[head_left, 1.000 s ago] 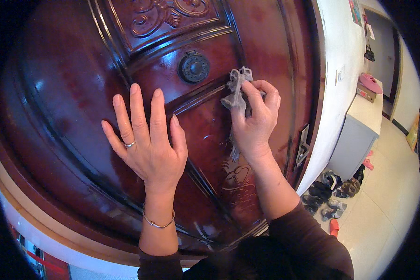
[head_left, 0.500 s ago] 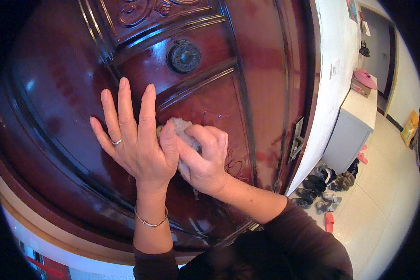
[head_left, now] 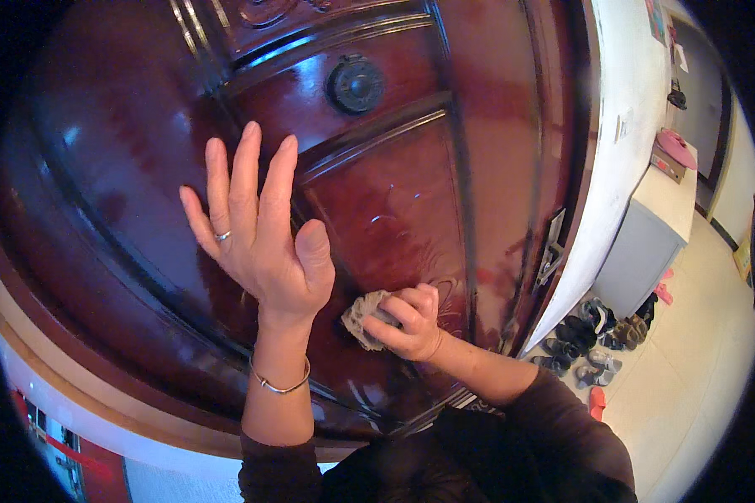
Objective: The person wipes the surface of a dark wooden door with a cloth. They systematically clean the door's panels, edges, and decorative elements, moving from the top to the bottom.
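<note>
A glossy dark red-brown door [head_left: 394,180] with moulded panels fills most of the view. Against its lower panel, my right hand [head_left: 409,323] grips a crumpled greyish-beige cloth [head_left: 362,320], fingers curled over its right side. My left hand [head_left: 268,243] is raised in front of the door, left of the cloth, with fingers spread and nothing in it. Whether its palm touches the surface I cannot tell. Above both hands, a round black fitting [head_left: 355,85] sits on the door's upper middle. A metal handle plate [head_left: 552,247] is near the door's right edge.
Right of the door runs a white wall [head_left: 621,75]. A pale cabinet [head_left: 642,239] stands along it, with a pink hat-like item [head_left: 676,148] on a box on top. Several dark shoes [head_left: 577,335] and a red slipper [head_left: 596,402] lie on the tiled floor [head_left: 654,386].
My right hand has moved the cloth down and to the right, away from beside my left thumb. The left hand stays spread, its thumb now farther out. The view has shifted slightly.
</note>
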Tool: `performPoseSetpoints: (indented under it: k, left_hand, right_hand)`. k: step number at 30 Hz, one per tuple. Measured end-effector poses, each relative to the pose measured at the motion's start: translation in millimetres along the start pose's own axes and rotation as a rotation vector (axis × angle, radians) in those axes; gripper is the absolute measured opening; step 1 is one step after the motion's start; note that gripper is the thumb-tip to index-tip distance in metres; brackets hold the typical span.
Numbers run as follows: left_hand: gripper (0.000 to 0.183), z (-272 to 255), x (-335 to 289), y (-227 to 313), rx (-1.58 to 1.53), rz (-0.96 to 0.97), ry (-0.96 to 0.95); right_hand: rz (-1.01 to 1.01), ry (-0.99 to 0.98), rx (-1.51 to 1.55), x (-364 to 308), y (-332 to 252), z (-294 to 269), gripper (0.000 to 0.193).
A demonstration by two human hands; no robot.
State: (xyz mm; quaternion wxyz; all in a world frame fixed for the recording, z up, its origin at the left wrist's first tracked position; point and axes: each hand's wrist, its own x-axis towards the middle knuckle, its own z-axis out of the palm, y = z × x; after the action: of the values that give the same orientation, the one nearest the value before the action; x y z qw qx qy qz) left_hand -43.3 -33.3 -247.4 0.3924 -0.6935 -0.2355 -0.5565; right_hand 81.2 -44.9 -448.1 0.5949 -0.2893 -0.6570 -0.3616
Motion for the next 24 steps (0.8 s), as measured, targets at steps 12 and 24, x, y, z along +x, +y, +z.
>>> performPoseSetpoints:
  k: [12, 24]
  left_hand:
    - [0.045, -27.0, -11.6, -20.2, -0.341, -0.079, 0.146]
    - [0.039, -57.2, -31.8, -49.3, 0.315, -0.339, 0.123]
  right_hand:
    - [-0.049, 0.329, 0.107, 218.2, 10.9, 29.7, 0.029]
    - [-0.166, 0.402, 0.085, 258.7, -15.7, 51.8, 0.019]
